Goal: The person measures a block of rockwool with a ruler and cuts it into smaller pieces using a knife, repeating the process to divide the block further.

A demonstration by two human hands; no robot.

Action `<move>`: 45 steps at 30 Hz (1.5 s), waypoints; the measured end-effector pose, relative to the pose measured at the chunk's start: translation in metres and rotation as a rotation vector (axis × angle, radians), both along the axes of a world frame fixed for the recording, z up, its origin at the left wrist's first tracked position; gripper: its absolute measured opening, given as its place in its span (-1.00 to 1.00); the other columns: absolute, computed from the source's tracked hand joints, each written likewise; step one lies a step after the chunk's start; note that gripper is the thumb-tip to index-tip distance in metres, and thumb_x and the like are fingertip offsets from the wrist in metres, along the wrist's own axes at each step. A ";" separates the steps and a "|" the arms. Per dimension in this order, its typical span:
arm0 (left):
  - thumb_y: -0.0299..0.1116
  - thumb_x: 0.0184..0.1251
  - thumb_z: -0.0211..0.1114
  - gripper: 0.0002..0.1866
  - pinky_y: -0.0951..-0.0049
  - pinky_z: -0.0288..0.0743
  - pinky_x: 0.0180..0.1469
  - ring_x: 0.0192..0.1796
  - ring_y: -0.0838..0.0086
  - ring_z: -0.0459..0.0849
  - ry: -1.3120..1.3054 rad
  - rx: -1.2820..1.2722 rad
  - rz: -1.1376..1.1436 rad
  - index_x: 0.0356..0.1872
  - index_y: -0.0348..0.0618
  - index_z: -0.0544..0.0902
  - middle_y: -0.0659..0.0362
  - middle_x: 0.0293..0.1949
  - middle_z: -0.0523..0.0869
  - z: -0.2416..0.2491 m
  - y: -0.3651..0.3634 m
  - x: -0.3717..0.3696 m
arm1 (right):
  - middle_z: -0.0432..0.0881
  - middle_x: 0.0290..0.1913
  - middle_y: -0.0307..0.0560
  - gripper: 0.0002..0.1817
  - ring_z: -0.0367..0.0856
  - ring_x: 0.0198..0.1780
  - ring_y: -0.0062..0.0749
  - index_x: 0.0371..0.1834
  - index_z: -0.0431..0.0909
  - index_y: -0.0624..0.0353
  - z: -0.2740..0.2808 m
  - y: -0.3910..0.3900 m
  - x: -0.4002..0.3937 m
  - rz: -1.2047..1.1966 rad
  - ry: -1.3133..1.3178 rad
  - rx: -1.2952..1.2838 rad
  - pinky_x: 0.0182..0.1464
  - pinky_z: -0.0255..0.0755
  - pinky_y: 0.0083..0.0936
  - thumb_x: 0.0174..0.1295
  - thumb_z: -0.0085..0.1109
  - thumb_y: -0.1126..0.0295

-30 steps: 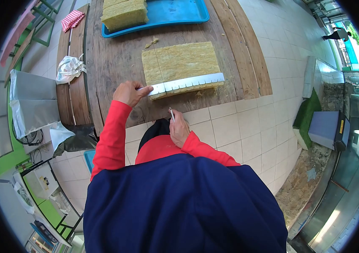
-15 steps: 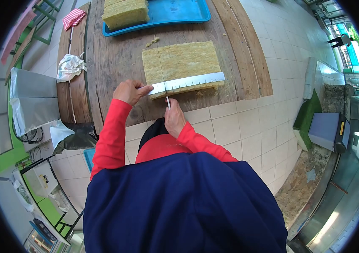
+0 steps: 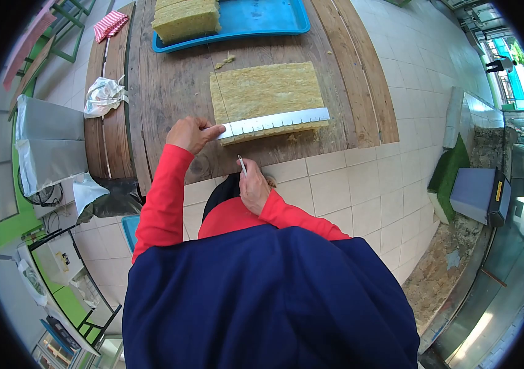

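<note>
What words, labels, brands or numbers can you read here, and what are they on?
None can be read.
White ruler: there are marks along its edge, but any numbers are too small to read.
Yellow label on the grey box: too small and blurred to read.

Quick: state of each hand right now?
Left hand: closed on the left end of the ruler-like strip lying on the yellowish slab.
Right hand: closed around a slim tool, tip clear of the slab; exact type unclear.
</note>
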State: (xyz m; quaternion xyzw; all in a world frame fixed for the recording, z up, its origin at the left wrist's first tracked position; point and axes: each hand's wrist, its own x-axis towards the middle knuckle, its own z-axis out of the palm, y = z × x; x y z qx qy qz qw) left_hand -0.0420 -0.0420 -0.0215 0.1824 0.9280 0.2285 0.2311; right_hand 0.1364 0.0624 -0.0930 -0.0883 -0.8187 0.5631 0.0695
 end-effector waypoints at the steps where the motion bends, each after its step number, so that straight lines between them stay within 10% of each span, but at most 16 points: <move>1: 0.09 0.05 0.30 -0.53 0.38 0.36 -0.49 -0.62 0.44 0.51 -0.012 -0.009 0.006 -0.59 -0.20 0.66 0.14 -0.70 0.56 0.000 0.000 0.000 | 0.33 -0.03 0.38 -0.63 0.39 -0.01 0.20 0.07 0.16 0.41 -0.002 0.000 0.000 0.006 0.010 0.005 0.07 0.29 -0.23 0.17 -0.19 0.60; 4: 0.18 -0.03 0.29 -0.50 0.24 0.46 -0.35 -0.45 0.14 0.64 -0.043 -0.020 -0.001 -0.48 -0.13 0.70 -0.03 -0.58 0.64 -0.002 -0.001 -0.003 | 0.32 -0.03 0.39 -0.63 0.39 -0.01 0.20 0.07 0.16 0.42 -0.005 -0.001 0.002 0.015 -0.010 -0.011 0.07 0.29 -0.23 0.17 -0.20 0.60; 17: 0.18 -0.03 0.29 -0.51 0.23 0.45 -0.36 -0.46 0.14 0.64 -0.067 -0.041 0.001 -0.50 -0.13 0.70 -0.03 -0.59 0.63 0.002 0.000 -0.003 | 0.34 -0.08 0.38 -0.63 0.41 -0.05 0.18 0.08 0.14 0.43 -0.005 -0.007 0.001 -0.029 -0.055 -0.044 0.04 0.29 -0.24 0.18 -0.21 0.60; 19: 0.09 0.03 0.32 -0.53 0.39 0.36 -0.50 -0.63 0.46 0.50 -0.023 -0.028 0.000 -0.57 -0.20 0.66 0.14 -0.69 0.57 0.001 0.000 -0.002 | 0.39 -0.15 0.26 -0.69 0.47 -0.19 -0.06 0.07 0.15 0.42 -0.007 -0.007 0.001 -0.021 -0.087 -0.032 -0.08 0.36 -0.33 0.26 -0.29 0.55; 35: 0.11 0.01 0.32 -0.51 0.35 0.37 -0.49 -0.63 0.38 0.53 -0.025 -0.009 -0.011 -0.57 -0.21 0.65 0.09 -0.69 0.57 0.001 -0.001 -0.002 | 0.36 -0.39 0.04 -0.69 0.44 -0.41 -0.24 0.03 0.17 0.37 -0.003 -0.006 -0.005 -0.011 -0.072 -0.013 -0.25 0.37 -0.37 0.22 -0.17 0.55; 37: 0.12 0.00 0.32 -0.50 0.34 0.37 -0.49 -0.63 0.37 0.54 -0.019 -0.016 -0.016 -0.58 -0.21 0.64 0.08 -0.70 0.56 0.003 0.000 -0.002 | 0.38 -0.09 0.38 -0.63 0.42 -0.04 0.19 0.05 0.14 0.41 0.002 -0.004 -0.006 0.025 -0.182 -0.082 0.03 0.31 -0.23 0.17 -0.11 0.58; 45: 0.12 0.00 0.32 -0.51 0.34 0.36 -0.49 -0.63 0.36 0.53 -0.012 -0.013 -0.015 -0.59 -0.20 0.64 0.08 -0.71 0.54 0.002 0.000 -0.002 | 0.39 -0.09 0.39 -0.64 0.43 -0.05 0.20 0.04 0.13 0.41 0.000 -0.005 -0.006 0.035 -0.184 -0.107 0.03 0.31 -0.22 0.17 -0.12 0.58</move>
